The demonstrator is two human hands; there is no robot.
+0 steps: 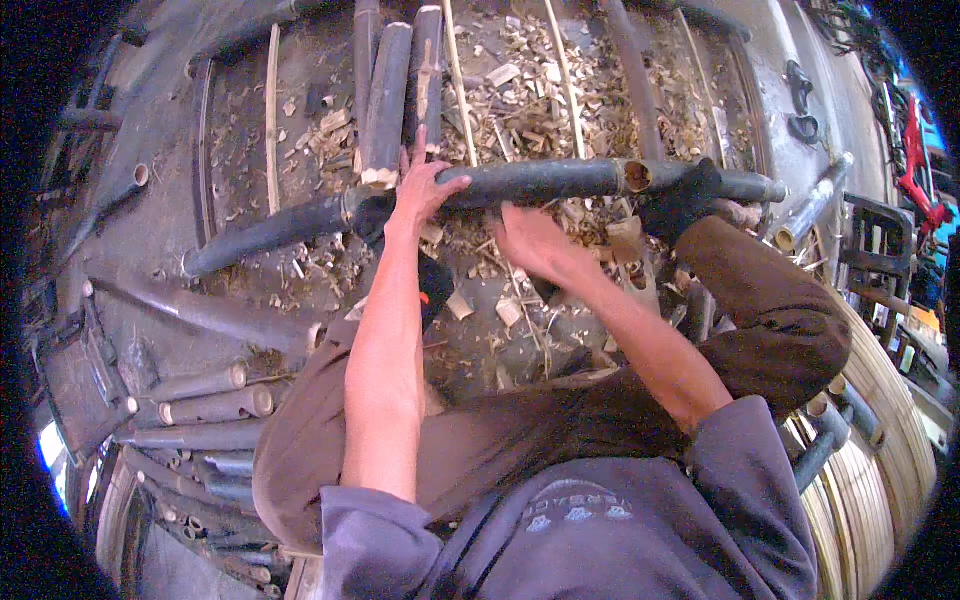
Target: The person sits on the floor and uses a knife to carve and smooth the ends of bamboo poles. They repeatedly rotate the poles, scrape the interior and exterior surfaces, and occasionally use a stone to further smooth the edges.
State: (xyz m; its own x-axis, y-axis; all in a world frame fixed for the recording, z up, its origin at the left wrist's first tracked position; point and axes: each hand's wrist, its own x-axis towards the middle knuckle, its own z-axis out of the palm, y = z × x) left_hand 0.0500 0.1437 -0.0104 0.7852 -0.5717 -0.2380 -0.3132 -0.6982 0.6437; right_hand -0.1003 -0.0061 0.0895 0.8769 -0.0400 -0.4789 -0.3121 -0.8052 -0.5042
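A dark bamboo crosspiece (540, 182) runs across in front of me, with a cut, hollow end showing on its right. My left hand (422, 192) lies on this bamboo near its middle, thumb and a finger stretched apart. Just below the bamboo is my right hand (535, 242), smeared by motion; its fingers and anything in them cannot be made out. Beyond my left hand, short dark bamboo lengths (388, 105) lie side by side, pointing away from me, their near ends close to my fingers.
Pale wood chips (505, 75) litter the floor between thin bamboo strips and bars. My dark-covered foot (680, 203) presses near the crosspiece's right part. Cut bamboo tubes (215, 405) lie at the left. Bundled pale strips (860, 500) and a black plastic crate (878, 235) stand at the right.
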